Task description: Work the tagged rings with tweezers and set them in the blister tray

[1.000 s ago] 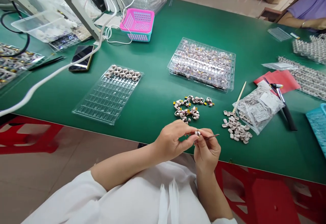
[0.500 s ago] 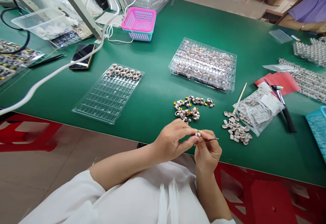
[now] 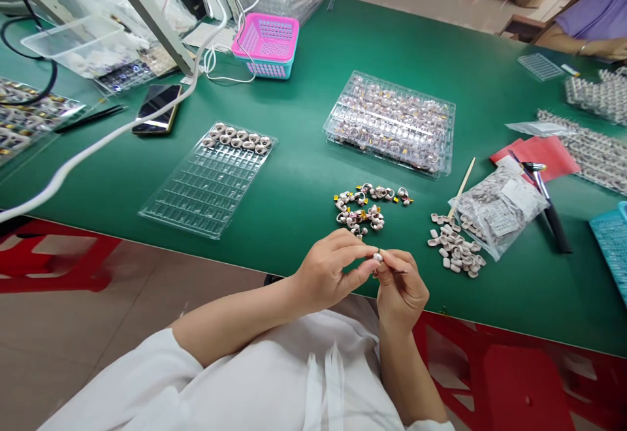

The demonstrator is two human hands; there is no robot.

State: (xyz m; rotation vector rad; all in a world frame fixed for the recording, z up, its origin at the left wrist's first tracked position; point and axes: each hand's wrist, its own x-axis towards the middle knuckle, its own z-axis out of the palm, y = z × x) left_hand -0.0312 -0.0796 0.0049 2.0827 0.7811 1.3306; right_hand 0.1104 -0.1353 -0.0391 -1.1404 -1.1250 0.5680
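My left hand (image 3: pixel 329 271) pinches a small whitish part (image 3: pixel 377 257) between thumb and fingertips. My right hand (image 3: pixel 402 294) is closed against the same part from the other side, and a thin dark stick-like tool (image 3: pixel 400 272) pokes out from its fingers; its kind is hard to make out. Just beyond the left hand lies a loose group of small white ring-shaped pieces with yellow tabs (image 3: pixel 369 217). To the right of my hands is a pile of small beige caps (image 3: pixel 455 248). The fingers hide most of the held part.
A clear tray (image 3: pixel 196 186) carries rows of rings at its far end. Stacked filled trays (image 3: pixel 392 124) stand mid-table. At right are a bag of parts (image 3: pixel 499 206), a wooden stick (image 3: pixel 463 186), a black-handled tool (image 3: pixel 551 222) and a blue basket (image 3: pixel 610 241). A white cable (image 3: pixel 63 176) crosses the left.
My fingers have shifted slightly around the small part. The thin tool now sticks out less from my right hand, which has moved a little to the right.
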